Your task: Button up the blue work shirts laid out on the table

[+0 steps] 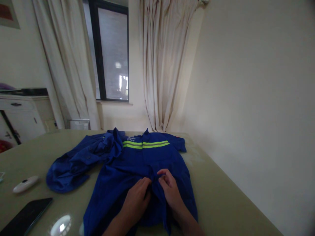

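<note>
A blue short-sleeved work shirt [157, 155] with yellow-green and grey reflective stripes across the chest lies front up on the table, collar at the far end. My left hand [137, 198] is closed on the front of the shirt, its fingers gripping cloth low near the middle opening. Just right of it, my right hand [171, 190] is over the edge of the front flap. Its finger and thumb are bent, with a gap between their tips. Whether its lower fingers touch cloth is hidden. Left of the shirt, another bunched blue garment [76, 164] touches its side.
The greenish table [221, 203] meets a plain wall on the right. On its left are a dark phone-like slab [27, 216] and a white oval device [26, 184]. Beige curtains [163, 65] and a window [113, 54] are behind; a white cabinet [24, 111] stands left.
</note>
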Motion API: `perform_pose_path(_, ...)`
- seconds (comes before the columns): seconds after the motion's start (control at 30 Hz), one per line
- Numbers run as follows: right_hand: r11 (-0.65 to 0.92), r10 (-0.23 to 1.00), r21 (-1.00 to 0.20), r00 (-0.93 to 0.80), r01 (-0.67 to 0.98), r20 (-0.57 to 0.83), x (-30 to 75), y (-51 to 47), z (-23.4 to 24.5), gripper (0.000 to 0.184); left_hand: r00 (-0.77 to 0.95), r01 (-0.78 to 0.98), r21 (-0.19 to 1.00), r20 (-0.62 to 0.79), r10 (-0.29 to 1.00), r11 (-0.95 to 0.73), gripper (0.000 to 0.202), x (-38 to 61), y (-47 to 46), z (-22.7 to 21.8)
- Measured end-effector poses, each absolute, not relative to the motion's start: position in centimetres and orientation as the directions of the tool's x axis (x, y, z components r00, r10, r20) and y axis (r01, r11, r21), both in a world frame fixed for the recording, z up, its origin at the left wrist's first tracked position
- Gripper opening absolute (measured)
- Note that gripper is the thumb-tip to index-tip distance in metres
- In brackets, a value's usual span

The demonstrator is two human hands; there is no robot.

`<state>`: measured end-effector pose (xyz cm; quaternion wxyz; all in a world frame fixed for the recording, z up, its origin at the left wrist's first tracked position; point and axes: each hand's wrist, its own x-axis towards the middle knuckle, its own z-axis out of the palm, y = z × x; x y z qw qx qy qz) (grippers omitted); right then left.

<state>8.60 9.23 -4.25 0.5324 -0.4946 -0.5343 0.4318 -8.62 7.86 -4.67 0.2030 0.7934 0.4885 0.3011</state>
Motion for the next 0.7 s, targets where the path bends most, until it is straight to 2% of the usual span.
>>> perform_pose_path(0.07, 0.269, 0.961, -0.940, 0.012, 0.209, 0.278, 8.6, 9.0, -3.9, 0.018, 0.338, 0.633, 0.633, 0.293, 0.894, -0.446, 0.036, -8.8, 8.1, -5.0)
perform_pose_path(0.17, 0.348, 0.934, -0.882, -0.042, 0.319, 0.354, 8.4, 8.5, -3.5, 0.027, 0.335, 0.600, 0.657, 0.311, 0.889, -0.456, 0.043, -9.3, 8.7, -5.9)
perform_pose_path(0.47, 0.301, 0.952, -0.860, -0.081, 0.412, 0.295, 8.0, 8.1, -4.0, 0.015, 0.293, 0.530, 0.745, 0.289, 0.911, -0.406, 0.025, -9.8, 10.1, -6.0)
perform_pose_path(0.6, 0.335, 0.935, -0.815, -0.061, 0.473, 0.349, 7.7, 8.4, -4.5, 0.008, 0.296, 0.500, 0.768, 0.282, 0.912, -0.400, 0.022, -9.7, 10.0, -5.6)
perform_pose_path(0.7, 0.391, 0.912, -0.775, -0.099, 0.496, 0.397, 7.5, 8.7, -4.7, 0.012, 0.286, 0.472, 0.801, 0.256, 0.923, -0.369, 0.022, -9.9, 10.1, -5.8)
